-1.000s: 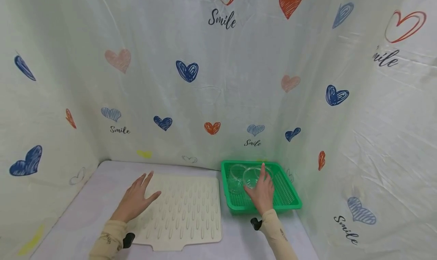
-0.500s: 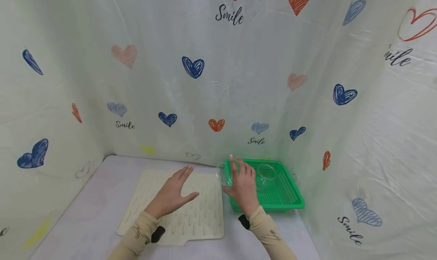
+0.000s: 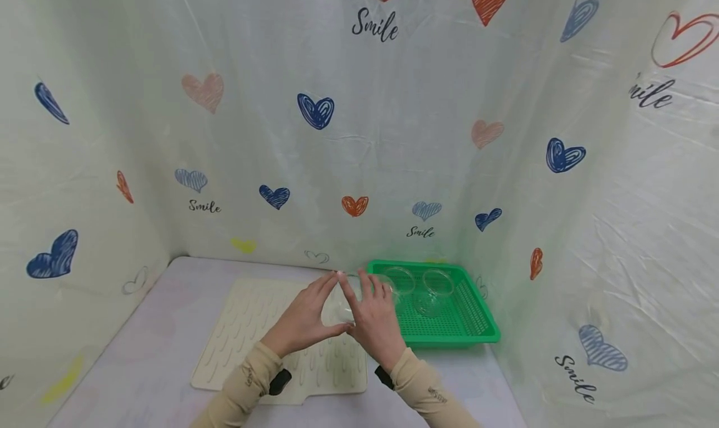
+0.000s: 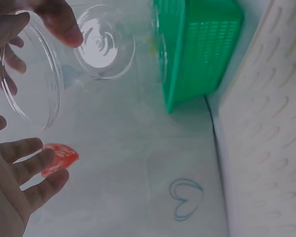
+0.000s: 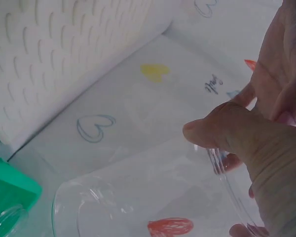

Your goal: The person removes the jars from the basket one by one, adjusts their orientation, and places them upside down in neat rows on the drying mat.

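Observation:
A clear cup (image 5: pixel 106 197) is held by my right hand (image 3: pixel 375 319), its thumb and fingers on either side of the rim. In the left wrist view, the same cup's round rim (image 4: pixel 57 91) faces the near side, with its base beyond. My left hand (image 3: pixel 303 319) stands just left of the cup with extended, spread fingers; they look apart from it in the left wrist view. Thumbs and index fingertips of both hands come together in the head view, covering most of the cup. Below the hands lies a cream-coloured ridged mat (image 3: pixel 236 334).
A green perforated basket (image 3: pixel 487 328) stands right of the mat, with more clear cups (image 3: pixel 429 304) inside. Behind the table (image 3: pixel 135 353) hangs a pale curtain (image 3: pixel 382 160) printed with hearts; it also encloses the left and right sides.
My right hand has lifted the cup out of the green basket and carried it left over the mat. My left hand has moved right to meet it.

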Motion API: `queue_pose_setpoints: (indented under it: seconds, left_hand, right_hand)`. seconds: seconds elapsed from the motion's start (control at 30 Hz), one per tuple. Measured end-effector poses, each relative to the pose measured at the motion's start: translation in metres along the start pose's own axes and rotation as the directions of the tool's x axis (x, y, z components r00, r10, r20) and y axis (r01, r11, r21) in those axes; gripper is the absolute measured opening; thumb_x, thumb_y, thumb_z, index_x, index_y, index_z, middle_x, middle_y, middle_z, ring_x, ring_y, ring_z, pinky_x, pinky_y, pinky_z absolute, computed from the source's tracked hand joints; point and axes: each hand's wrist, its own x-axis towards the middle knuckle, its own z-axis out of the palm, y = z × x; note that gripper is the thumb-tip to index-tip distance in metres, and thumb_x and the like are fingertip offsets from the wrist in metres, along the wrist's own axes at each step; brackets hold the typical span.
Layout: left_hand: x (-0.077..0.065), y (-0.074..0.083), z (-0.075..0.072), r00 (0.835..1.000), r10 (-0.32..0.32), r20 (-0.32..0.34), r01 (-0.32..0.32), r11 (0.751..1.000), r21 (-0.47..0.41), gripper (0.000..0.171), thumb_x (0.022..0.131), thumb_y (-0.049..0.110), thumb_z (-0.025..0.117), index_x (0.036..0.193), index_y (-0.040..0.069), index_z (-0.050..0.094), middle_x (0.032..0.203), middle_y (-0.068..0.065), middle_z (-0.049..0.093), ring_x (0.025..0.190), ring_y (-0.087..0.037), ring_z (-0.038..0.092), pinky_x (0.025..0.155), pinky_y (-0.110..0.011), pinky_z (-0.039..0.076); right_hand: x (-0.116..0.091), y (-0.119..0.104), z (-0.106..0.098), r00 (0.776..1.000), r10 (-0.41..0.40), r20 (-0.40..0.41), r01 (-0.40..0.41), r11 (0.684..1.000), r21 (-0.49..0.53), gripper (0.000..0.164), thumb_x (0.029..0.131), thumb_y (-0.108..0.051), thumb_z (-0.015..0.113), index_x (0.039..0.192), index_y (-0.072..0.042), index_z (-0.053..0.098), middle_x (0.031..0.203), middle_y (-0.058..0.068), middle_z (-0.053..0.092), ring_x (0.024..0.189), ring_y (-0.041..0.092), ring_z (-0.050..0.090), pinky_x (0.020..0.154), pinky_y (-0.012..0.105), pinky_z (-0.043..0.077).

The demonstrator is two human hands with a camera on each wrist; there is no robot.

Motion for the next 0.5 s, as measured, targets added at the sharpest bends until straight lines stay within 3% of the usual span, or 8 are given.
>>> queue_pose_setpoints:
  seconds: [0.27, 0.5]
  left_hand:
    - [-0.002, -0.001, 0.002, 1.000, 0.023, -0.019, -0.023, 0.999, 0.025, 0.106, 0.072, 0.051, 0.080, 0.155, 0.019, 0.022, 0.146, -0.006, 0.047, 0.131, -0.030, 0.049, 0.101, -0.053, 0.045]
    - [-0.007, -0.005, 0.001, 1.000, -0.002, -0.028, 0.001, 0.998, -0.065, 0.098, 0.072, 0.046, 0.082, 0.150, 0.018, 0.031, 0.146, -0.005, 0.045, 0.132, -0.027, 0.048, 0.101, -0.051, 0.046]
  right_hand:
    - [-0.002, -0.016, -0.002, 0.998, -0.060, -0.005, 0.060, 0.996, -0.070, 0.128, 0.050, -0.063, 0.088, 0.153, -0.026, 0.022, 0.140, 0.017, 0.046, 0.120, 0.035, 0.052, 0.095, 0.049, 0.047]
    - [-0.004, -0.019, -0.002, 0.997, -0.072, -0.011, 0.072, 0.997, 0.009, 0.125, 0.054, -0.055, 0.090, 0.154, -0.027, 0.019, 0.146, 0.018, 0.042, 0.127, 0.035, 0.048, 0.109, 0.059, 0.033]
